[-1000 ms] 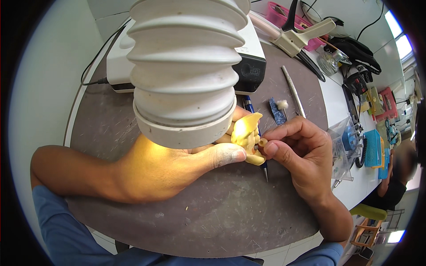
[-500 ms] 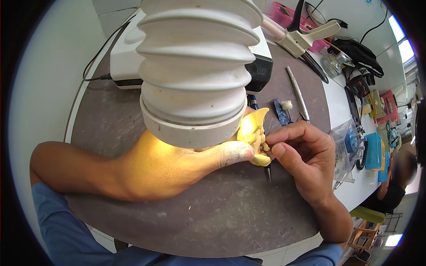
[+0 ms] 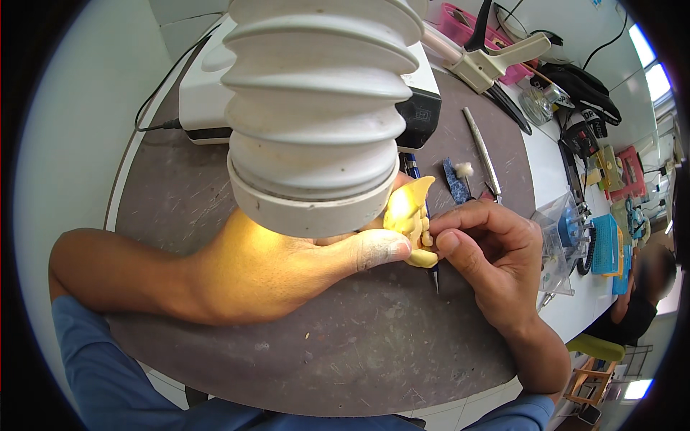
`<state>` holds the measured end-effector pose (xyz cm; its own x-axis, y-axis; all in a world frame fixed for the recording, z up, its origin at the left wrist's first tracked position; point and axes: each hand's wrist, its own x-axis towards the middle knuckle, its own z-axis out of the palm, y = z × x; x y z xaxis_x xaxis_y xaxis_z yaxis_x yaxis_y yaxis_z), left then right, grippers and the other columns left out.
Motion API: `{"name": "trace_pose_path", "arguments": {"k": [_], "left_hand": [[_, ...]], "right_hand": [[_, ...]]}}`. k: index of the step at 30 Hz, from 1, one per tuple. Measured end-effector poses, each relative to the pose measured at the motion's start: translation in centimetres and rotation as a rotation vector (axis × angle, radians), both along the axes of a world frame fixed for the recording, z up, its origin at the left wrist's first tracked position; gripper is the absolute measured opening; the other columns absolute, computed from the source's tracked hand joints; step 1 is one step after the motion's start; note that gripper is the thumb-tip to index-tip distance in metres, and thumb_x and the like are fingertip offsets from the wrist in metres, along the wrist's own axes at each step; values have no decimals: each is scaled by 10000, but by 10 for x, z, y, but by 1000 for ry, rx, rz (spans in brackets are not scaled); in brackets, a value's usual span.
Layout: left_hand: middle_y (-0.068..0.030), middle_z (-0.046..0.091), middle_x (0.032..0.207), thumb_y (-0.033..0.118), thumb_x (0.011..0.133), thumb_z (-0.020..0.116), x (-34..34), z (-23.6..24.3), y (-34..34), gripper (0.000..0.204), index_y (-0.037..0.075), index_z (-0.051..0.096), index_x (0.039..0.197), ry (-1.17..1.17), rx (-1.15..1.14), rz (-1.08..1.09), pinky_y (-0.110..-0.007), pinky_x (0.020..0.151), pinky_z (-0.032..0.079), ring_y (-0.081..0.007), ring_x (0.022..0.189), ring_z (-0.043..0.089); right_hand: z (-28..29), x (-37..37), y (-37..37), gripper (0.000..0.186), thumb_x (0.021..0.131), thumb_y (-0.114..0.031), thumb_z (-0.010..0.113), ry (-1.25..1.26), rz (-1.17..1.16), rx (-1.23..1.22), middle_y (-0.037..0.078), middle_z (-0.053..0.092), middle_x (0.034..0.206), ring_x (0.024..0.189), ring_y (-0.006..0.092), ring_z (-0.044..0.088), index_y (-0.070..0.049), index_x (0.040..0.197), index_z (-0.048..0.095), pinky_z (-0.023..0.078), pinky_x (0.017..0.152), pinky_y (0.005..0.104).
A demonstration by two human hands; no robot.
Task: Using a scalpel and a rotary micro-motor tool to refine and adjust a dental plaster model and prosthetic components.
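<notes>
A yellow dental model with a row of teeth along its right side sits in my left hand, which is closed on it, thumb pressed along its lower left; the fingers are mostly hidden under a white corrugated hose. My right hand has thumb and forefinger pinched against the model's right edge; what is between the fingertips is hidden. Behind the model lie a blue pointed pen-like tool, a speckled blue strip, a small fluffy white tip and a silver rod.
A white machine with a black cable stands behind the hose on the grey mat. At right are a clamp-like arm, pink basket, glass jar, clear box, blue baskets and another seated person.
The small pale piece seen between my right fingertips a second ago now is against the model's teeth, largely covered by the fingertips. The whole view has shifted slightly.
</notes>
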<state>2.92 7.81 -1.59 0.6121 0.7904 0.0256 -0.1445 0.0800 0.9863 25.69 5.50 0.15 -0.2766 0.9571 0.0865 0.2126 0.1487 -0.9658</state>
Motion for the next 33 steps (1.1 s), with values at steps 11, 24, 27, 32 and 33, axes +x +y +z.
{"name": "trace_pose_path", "arguments": {"k": [11,24,27,32,33], "left_hand": [[-169,615,1184,-26,897,635,1,5,-3,479,-54,406,1317,-6,-5,-5,-298,983,503,-201,1127,612],[-169,620,1162,-20,866,685,-1,7,-3,474,-61,448,1274,92,124,-5,-305,976,525,-209,1132,615],[-170,612,1183,-16,878,671,-1,9,-3,459,-58,448,1278,97,97,-11,-319,996,511,-210,1138,610],[-183,593,1226,31,934,604,0,-1,0,421,-50,429,1308,55,66,26,-344,1025,485,-219,1151,601],[-185,586,1241,52,957,574,-1,-1,2,411,-47,415,1323,80,78,29,-350,1030,478,-222,1158,596]], "right_hand": [[1,1,1,79,854,-13,709,-106,-3,57,90,717,857,715,62,640,38,913,722,488,584,183],[1,-3,1,94,835,11,718,-107,26,129,104,714,879,771,108,666,43,924,719,508,636,212],[2,1,3,81,862,-6,699,-172,86,244,99,712,893,786,104,663,46,923,715,510,650,211],[-1,-1,0,99,912,-27,647,-93,0,124,90,706,888,766,95,650,44,946,707,509,646,216],[-1,-3,-1,111,928,-33,628,-60,-26,105,89,704,885,757,91,644,40,956,706,509,644,216]]}}
